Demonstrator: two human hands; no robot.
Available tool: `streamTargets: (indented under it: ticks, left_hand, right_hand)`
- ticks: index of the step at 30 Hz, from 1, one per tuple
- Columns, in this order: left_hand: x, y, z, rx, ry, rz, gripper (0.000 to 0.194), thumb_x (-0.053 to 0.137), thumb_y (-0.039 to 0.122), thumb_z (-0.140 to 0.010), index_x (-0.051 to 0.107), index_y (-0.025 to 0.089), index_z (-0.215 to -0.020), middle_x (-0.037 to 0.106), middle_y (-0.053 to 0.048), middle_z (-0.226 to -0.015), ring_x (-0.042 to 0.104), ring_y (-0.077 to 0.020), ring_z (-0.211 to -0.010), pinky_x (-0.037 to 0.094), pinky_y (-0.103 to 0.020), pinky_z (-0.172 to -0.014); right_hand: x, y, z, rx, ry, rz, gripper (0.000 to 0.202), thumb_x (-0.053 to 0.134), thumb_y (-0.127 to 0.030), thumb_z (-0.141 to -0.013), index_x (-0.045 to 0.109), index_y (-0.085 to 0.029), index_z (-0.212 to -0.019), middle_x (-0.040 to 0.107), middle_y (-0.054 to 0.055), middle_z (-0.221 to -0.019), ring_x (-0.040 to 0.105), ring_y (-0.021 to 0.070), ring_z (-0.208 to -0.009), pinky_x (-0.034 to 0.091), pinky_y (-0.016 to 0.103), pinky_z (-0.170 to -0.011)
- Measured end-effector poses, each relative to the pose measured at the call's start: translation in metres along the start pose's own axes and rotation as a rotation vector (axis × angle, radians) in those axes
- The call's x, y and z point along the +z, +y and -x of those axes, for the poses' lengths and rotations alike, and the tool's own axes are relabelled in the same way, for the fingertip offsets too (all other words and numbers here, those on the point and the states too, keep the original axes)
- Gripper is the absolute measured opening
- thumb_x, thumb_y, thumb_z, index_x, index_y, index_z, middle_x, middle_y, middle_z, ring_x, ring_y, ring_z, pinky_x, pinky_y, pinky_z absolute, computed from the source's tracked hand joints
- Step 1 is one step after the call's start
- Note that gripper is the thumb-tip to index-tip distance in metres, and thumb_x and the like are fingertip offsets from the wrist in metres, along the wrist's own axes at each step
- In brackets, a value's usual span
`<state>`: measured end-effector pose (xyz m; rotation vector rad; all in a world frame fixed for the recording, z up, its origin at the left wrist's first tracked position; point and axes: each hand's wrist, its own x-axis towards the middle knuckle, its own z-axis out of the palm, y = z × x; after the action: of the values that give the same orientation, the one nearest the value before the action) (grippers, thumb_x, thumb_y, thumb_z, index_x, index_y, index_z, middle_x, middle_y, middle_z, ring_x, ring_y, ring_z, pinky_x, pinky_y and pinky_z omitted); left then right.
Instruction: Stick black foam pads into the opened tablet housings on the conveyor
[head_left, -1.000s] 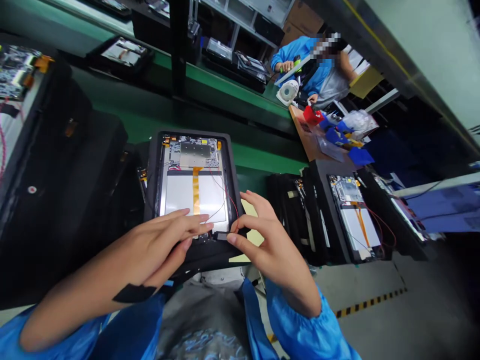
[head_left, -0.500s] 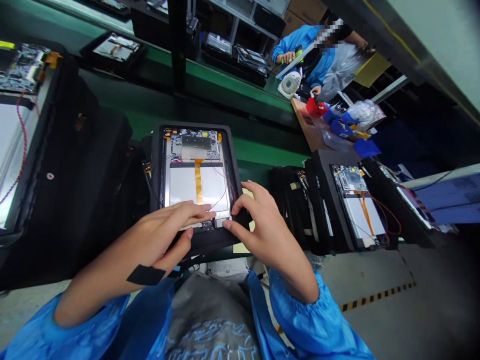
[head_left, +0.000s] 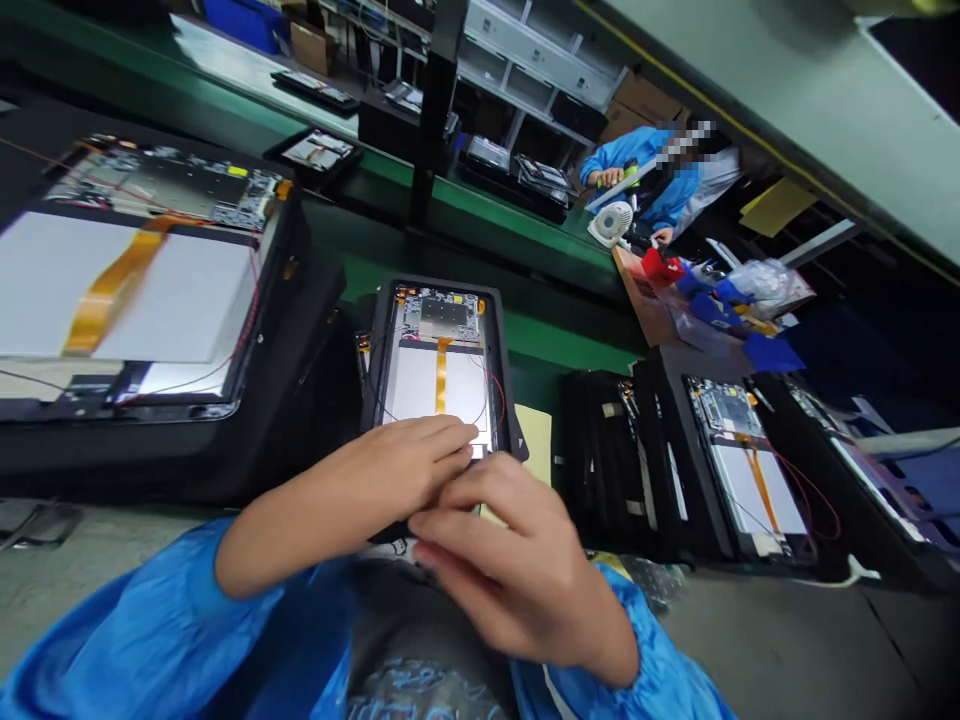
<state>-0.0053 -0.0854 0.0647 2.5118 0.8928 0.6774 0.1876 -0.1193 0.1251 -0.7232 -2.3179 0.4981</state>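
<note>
An opened tablet (head_left: 465,385) lies in a black foam frame in front of me, its circuit board (head_left: 441,318) at the far end. An orange strip (head_left: 441,375) runs over its white battery area. My left hand (head_left: 412,460) reaches over the tablet's near end, fingers stretched to the right and its thumb hidden. Close against it, my right hand (head_left: 517,560) is closed, fingers curled towards the thumb near the tablet's near edge. Whatever its fingertips hold is hidden. The two hands cover the tablet's lower end.
A larger-looking opened tablet (head_left: 127,280) on black foam stands close at left. Several framed tablets (head_left: 750,470) lean in a row at right. Yellow paper (head_left: 534,440) lies beside the work. Beyond the green bench (head_left: 536,360), a person in blue sleeves (head_left: 634,155) works near a small fan (head_left: 609,224).
My right hand has left the tablet's right edge, drawn nearer to me and closed beside my left hand. The black patch on my left wrist no longer shows. The view has shifted left.
</note>
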Motion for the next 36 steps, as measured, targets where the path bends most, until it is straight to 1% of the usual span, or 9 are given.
streamTargets:
  ticks: [2, 5, 11, 17, 26, 28, 30, 33, 36]
  left_hand:
    - [-0.005, 0.002, -0.001, -0.034, -0.016, 0.087, 0.037, 0.045, 0.009, -0.101, 0.066, 0.026, -0.126, 0.066, -0.002, -0.136, 0.061, -0.0189, -0.129, 0.05, -0.035, -0.112]
    - [-0.006, 0.001, 0.0, 0.005, -0.013, 0.137, 0.035, 0.044, 0.008, -0.101, 0.067, 0.026, -0.122, 0.069, -0.002, -0.129, 0.064, -0.0189, -0.124, 0.052, -0.034, -0.108]
    - [0.007, -0.008, 0.004, 0.049, -0.013, 0.167, 0.041, 0.041, 0.005, -0.098, 0.064, 0.028, -0.123, 0.067, -0.002, -0.132, 0.06, -0.0182, -0.129, 0.049, -0.034, -0.11]
    - [0.008, -0.006, 0.007, 0.008, 0.024, 0.166, 0.039, 0.041, 0.002, -0.097, 0.064, 0.026, -0.118, 0.064, -0.002, -0.136, 0.058, -0.0165, -0.131, 0.046, -0.033, -0.114]
    - [0.001, 0.0, 0.002, 0.062, 0.042, 0.0, 0.024, 0.05, 0.014, -0.099, 0.067, 0.018, -0.117, 0.069, -0.01, -0.128, 0.068, -0.0228, -0.117, 0.055, -0.034, -0.1]
    - [-0.004, 0.002, 0.002, 0.062, 0.054, -0.028, 0.023, 0.051, 0.02, -0.102, 0.068, 0.016, -0.117, 0.071, -0.011, -0.127, 0.068, -0.0231, -0.116, 0.056, -0.034, -0.099]
    - [-0.006, 0.003, 0.005, 0.079, 0.105, -0.05, 0.027, 0.048, 0.025, -0.105, 0.067, 0.016, -0.122, 0.07, -0.011, -0.132, 0.067, -0.0224, -0.12, 0.056, -0.033, -0.101]
    - [0.0, 0.002, 0.016, 0.018, 0.319, -0.062, 0.03, 0.045, 0.024, -0.107, 0.062, 0.02, -0.131, 0.066, -0.008, -0.137, 0.064, -0.0191, -0.123, 0.052, -0.031, -0.105]
    - [0.012, 0.006, 0.027, -0.146, 0.511, -0.184, 0.025, 0.053, 0.021, -0.103, 0.063, 0.022, -0.126, 0.066, -0.007, -0.126, 0.061, -0.0222, -0.117, 0.049, -0.036, -0.102]
  right_hand:
    - [0.011, 0.001, -0.002, -0.053, -0.029, 0.006, 0.016, 0.062, -0.017, -0.098, 0.073, -0.018, -0.11, 0.072, 0.006, -0.091, 0.067, 0.0189, -0.085, 0.061, 0.034, -0.079]
    - [0.027, 0.008, 0.0, -0.098, 0.085, 0.032, 0.022, 0.06, -0.012, -0.097, 0.073, -0.017, -0.114, 0.072, 0.007, -0.089, 0.065, 0.0191, -0.083, 0.06, 0.034, -0.075]
    - [0.04, 0.01, 0.003, -0.153, 0.171, 0.018, 0.027, 0.062, -0.002, -0.091, 0.071, -0.015, -0.112, 0.072, 0.008, -0.087, 0.064, 0.0195, -0.083, 0.059, 0.034, -0.077]
    - [0.041, 0.002, 0.001, -0.094, 0.167, -0.001, 0.017, 0.06, -0.007, -0.093, 0.069, -0.018, -0.103, 0.071, 0.007, -0.087, 0.064, 0.0197, -0.082, 0.059, 0.037, -0.078]
    - [0.026, -0.008, 0.011, -0.024, 0.03, -0.093, 0.016, 0.056, -0.004, -0.094, 0.064, -0.017, -0.099, 0.068, 0.006, -0.089, 0.063, 0.019, -0.085, 0.053, 0.032, -0.076]
    - [0.021, -0.01, 0.021, 0.065, 0.074, -0.199, 0.013, 0.058, -0.007, -0.094, 0.064, -0.018, -0.097, 0.067, 0.005, -0.086, 0.06, 0.0182, -0.082, 0.051, 0.032, -0.074]
    - [0.015, -0.01, 0.033, 0.229, 0.214, -0.36, 0.006, 0.062, -0.015, -0.095, 0.065, -0.02, -0.093, 0.063, 0.003, -0.082, 0.058, 0.0176, -0.078, 0.049, 0.03, -0.071]
    - [0.005, -0.005, 0.05, 0.5, 0.496, -0.731, 0.009, 0.072, -0.027, -0.093, 0.067, -0.021, -0.088, 0.055, 0.0, -0.078, 0.051, 0.0133, -0.068, 0.043, 0.024, -0.06]
    - [-0.002, 0.005, 0.059, 0.656, 0.585, -1.123, 0.016, 0.074, -0.035, -0.093, 0.074, -0.023, -0.104, 0.048, -0.004, -0.071, 0.038, 0.0072, -0.054, 0.036, 0.018, -0.052]
